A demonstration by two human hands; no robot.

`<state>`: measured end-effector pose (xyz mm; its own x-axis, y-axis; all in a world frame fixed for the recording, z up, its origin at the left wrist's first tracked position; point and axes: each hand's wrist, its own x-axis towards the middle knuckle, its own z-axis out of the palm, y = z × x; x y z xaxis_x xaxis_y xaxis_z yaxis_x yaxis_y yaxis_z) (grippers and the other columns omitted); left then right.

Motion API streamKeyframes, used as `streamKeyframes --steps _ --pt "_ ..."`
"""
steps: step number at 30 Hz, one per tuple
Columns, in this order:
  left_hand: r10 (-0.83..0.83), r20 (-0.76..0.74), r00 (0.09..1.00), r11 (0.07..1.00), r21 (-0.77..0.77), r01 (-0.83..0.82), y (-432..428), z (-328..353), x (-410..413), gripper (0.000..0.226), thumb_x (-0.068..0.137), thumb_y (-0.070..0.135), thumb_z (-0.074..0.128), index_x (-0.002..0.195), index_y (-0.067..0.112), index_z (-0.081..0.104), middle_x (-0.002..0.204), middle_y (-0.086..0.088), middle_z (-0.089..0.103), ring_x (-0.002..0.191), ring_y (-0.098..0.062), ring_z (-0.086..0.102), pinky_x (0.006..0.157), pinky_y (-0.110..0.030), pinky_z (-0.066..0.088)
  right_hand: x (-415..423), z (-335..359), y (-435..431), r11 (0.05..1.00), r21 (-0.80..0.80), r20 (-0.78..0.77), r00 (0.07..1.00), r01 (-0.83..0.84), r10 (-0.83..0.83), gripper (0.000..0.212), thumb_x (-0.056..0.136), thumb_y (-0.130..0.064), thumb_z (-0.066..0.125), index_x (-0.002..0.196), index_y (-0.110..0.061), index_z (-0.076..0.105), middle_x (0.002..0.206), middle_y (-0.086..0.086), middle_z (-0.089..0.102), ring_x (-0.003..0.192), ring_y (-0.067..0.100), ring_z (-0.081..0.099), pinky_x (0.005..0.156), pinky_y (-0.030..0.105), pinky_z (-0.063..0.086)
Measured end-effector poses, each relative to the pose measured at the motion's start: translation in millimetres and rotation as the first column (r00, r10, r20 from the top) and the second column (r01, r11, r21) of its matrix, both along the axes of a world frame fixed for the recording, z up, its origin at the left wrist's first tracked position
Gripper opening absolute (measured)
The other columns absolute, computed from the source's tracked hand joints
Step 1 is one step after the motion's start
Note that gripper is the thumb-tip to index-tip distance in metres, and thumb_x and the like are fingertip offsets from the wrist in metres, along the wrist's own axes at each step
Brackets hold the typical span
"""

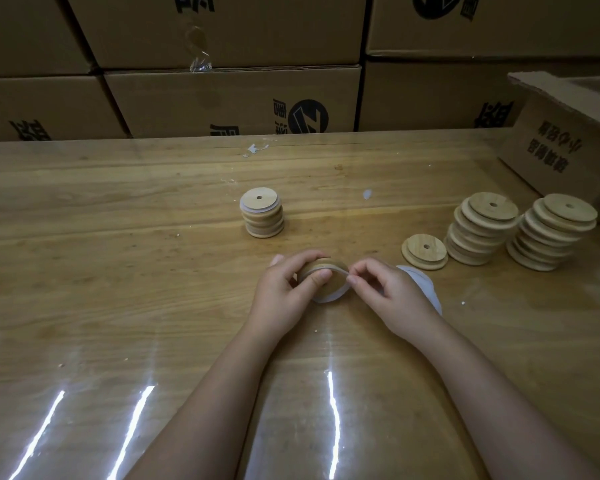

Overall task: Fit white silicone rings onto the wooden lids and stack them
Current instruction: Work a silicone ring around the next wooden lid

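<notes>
My left hand [284,289] grips a round wooden lid [326,271] held on edge just above the table, thumb across its face. A white silicone ring [329,296] loops around the lid, its lower part hanging loose below. My right hand [385,292] pinches the ring at the lid's right edge. A pile of loose white rings [426,289] lies behind my right hand, partly hidden. A short stack of lids with white rings [262,213] stands further back in the middle.
Two tall leaning stacks of bare wooden lids [480,228] [555,232] stand at the right, with a single lid [424,251] beside them. An open cardboard box [568,143] sits at the far right. Stacked cartons [236,98] wall off the table's far edge.
</notes>
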<state>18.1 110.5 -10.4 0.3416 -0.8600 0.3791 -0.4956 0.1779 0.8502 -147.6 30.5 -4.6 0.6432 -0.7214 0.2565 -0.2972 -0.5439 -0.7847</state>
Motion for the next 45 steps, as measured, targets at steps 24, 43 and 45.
streamKeyframes --steps 24,43,45 --pt "-0.076 -0.3 0.951 0.988 0.109 0.113 -2 -2 -1 0.021 0.076 0.017 0.071 0.089 0.027 0.058 0.075 0.018 0.061 0.069 -0.011 0.051 0.062 -0.028 0.044 1 -4 2 0.985 0.145 0.16 0.98 0.096 -0.119 0.016 0.089 -0.006 0.059 0.08 -0.019 0.058 0.086 -0.001 0.065 0.077 0.012 0.059 0.067 0.018 0.045" --pt "-0.07 -0.073 0.995 0.995 0.071 0.075 -2 -1 -3 0.03 0.08 0.01 0.072 0.109 0.018 0.066 0.102 0.008 0.068 0.087 0.005 0.059 0.077 -0.015 0.046 0 -3 2 0.996 0.035 0.214 0.973 0.077 -0.083 0.02 0.084 0.001 0.063 0.077 -0.017 0.057 0.09 -0.008 0.062 0.083 0.003 0.058 0.072 0.011 0.044" --pt "-0.071 -0.091 0.993 0.994 0.075 0.078 -2 -1 -3 0.03 0.08 0.009 0.072 0.107 0.02 0.066 0.1 0.01 0.067 0.085 0.006 0.059 0.076 -0.014 0.045 0 -4 2 0.997 -0.005 0.201 0.977 0.074 -0.072 0.021 0.083 0.002 0.063 0.077 -0.017 0.057 0.09 -0.007 0.061 0.082 0.004 0.057 0.072 0.011 0.043"
